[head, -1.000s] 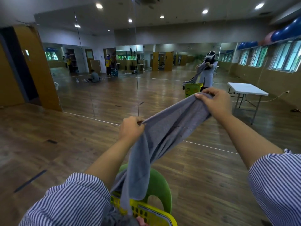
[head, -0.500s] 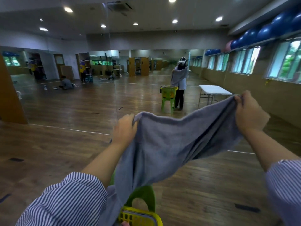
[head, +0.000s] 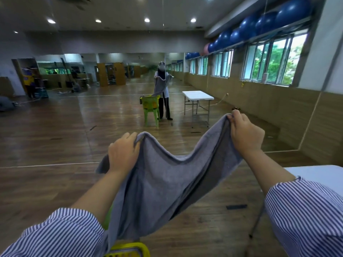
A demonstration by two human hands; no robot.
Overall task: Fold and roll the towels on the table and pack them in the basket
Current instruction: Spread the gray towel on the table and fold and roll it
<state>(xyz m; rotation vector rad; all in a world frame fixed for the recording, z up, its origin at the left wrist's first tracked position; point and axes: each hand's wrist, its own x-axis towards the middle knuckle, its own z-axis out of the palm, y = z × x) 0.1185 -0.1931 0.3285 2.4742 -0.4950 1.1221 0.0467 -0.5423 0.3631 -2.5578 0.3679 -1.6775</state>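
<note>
No writing or label shows clearly enough for me to read, neither on the cloth nor on the basket.

My left hand (head: 123, 152) grips one top corner of the grey towel (head: 165, 184), fingers curled over the edge with the cloth bunched under my knuckles. My right hand (head: 246, 133) pinches the other top corner, fingers and thumb closed tight on it, held higher and further out than my left. Between my two sets of fingers the top edge sags in a loose curve, and the rest of the towel hangs down below my wrists toward my body.

Half a second ago the towel was pulled tauter between my hands; now the edge dips more deeply, and my view has swung to the right, so a white table (head: 319, 175) shows just below my right forearm, under my striped sleeve (head: 306, 212).

The yellow basket (head: 130, 250) sits below my left fingers, at the bottom edge; only a piece of its rim shows, with the towel's lower end hanging at or just above it. I cannot tell what is inside. A sliver of a green chair (head: 107, 217) peeks out beside my left forearm.

Beyond my fingers, a wall mirror reflects a person holding up a towel beside a green chair with a yellow basket and a white folding table.
</note>
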